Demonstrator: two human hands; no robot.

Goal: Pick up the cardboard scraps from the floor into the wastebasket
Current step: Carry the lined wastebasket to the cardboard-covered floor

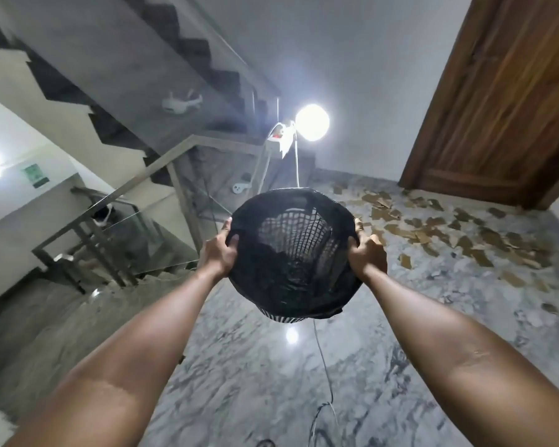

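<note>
I hold a black mesh wastebasket (292,295) lined with a black bag up in the air in front of me, its mouth tilted toward me. My left hand (219,250) grips its rim on the left side, thumb inside the rim. On the right side my right hand (367,251) grips the rim the same way. Several brown cardboard scraps (433,233) lie scattered over the marble floor to the right, beyond the basket and in front of the door.
A wooden door (504,101) stands at the right. A staircase with a glass and metal railing (149,175) descends at the left. A bright lamp on a stand (312,122) is behind the basket, and a thin cable (325,375) runs across the floor toward me.
</note>
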